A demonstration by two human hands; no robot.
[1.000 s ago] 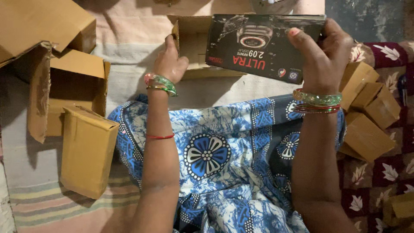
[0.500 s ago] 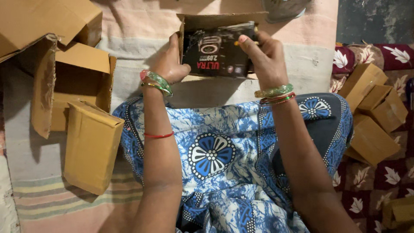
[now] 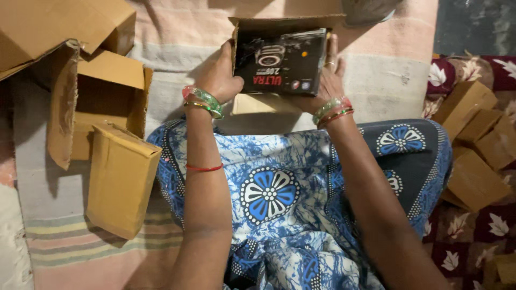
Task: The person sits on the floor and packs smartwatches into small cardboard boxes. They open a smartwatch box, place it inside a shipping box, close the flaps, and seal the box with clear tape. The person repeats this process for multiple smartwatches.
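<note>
The black product box (image 3: 281, 63) sits at 12 o'clock above your lap, partly inside the open brown carton (image 3: 269, 26), whose flap rises behind its far edge. Your left hand (image 3: 219, 75) is curled round the box's left edge, thumb side against the carton. Your right hand (image 3: 328, 80) grips the right edge from below, fingers (image 3: 331, 51) spread up the side, a ring on one. Both wrists carry bangles. Near edge of the black box hangs just over a tan piece of cardboard (image 3: 258, 104), touching or nearly; can't tell which.

At 9 o'clock an open cardboard box (image 3: 105, 102) and a closed tan package (image 3: 121, 180) lie on the striped mat (image 3: 64, 241), just beside your left arm. At 3 o'clock a heap of small brown boxes (image 3: 475, 145) on the floral cloth (image 3: 462, 252), near your right knee. Open mat at 11 and 1 o'clock beyond the carton.
</note>
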